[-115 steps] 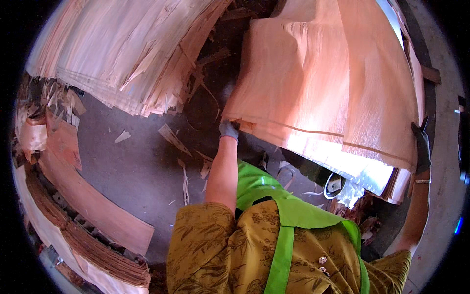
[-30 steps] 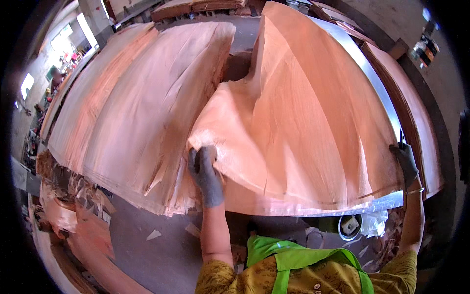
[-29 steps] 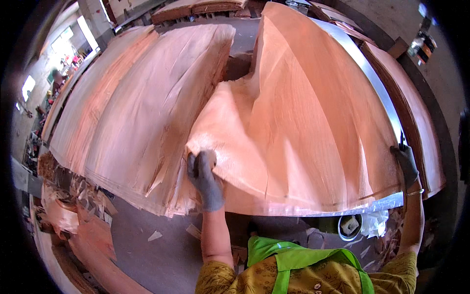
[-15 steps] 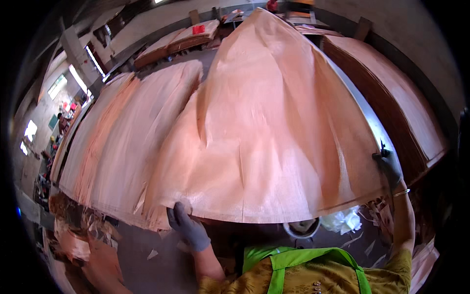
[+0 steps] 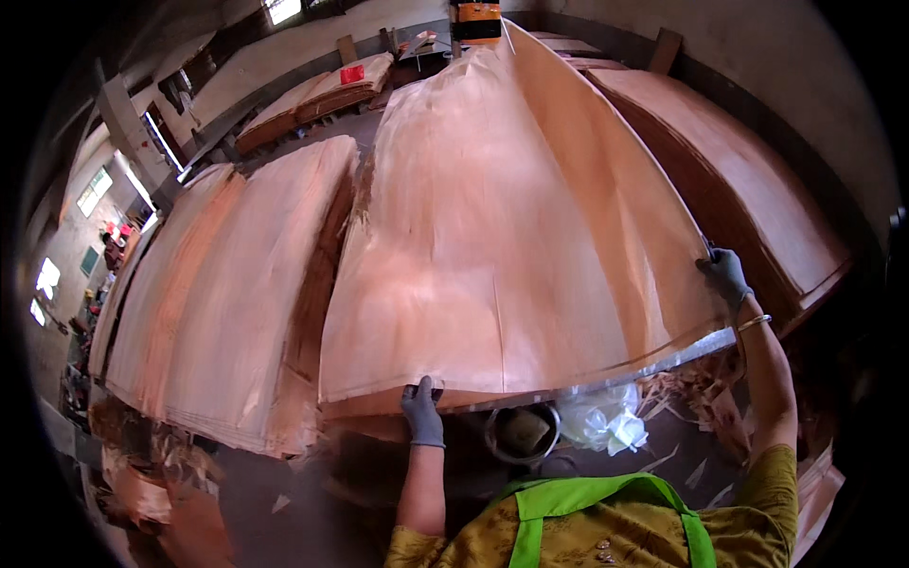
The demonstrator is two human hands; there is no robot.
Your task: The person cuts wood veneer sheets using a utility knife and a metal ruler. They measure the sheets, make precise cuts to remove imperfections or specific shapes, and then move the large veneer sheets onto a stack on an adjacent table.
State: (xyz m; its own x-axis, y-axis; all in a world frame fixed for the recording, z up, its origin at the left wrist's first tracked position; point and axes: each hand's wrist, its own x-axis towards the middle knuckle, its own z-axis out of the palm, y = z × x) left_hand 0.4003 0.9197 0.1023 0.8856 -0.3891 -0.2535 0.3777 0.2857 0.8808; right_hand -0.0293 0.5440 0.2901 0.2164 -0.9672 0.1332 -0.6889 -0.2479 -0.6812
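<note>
A large, thin wood veneer sheet (image 5: 454, 237) lies spread before me, with a lengthwise split near its front edge. Its left part rests nearly flat, while the right side curves upward. My left hand (image 5: 422, 412), in a grey glove, is closed on the front edge left of the split. Farther right, my right hand (image 5: 727, 276), also gloved and with a bracelet at the wrist, grips the raised right edge of the sheet. A small dark bit shows at the right fingertips; I cannot make out what it is. Other layers show beneath the front edge.
Veneer stacks stand at left (image 5: 237, 293), right (image 5: 739, 170) and far back (image 5: 317, 95), the last bearing a red item (image 5: 351, 74). Below the front edge are a round bucket (image 5: 523, 434), a white plastic bag (image 5: 606, 421) and veneer scraps (image 5: 705, 398) on the floor.
The sheet has come down flatter on its left side, and its right side now stands curled. My left hand has shifted right along the front edge; my right hand has moved farther away and slightly left.
</note>
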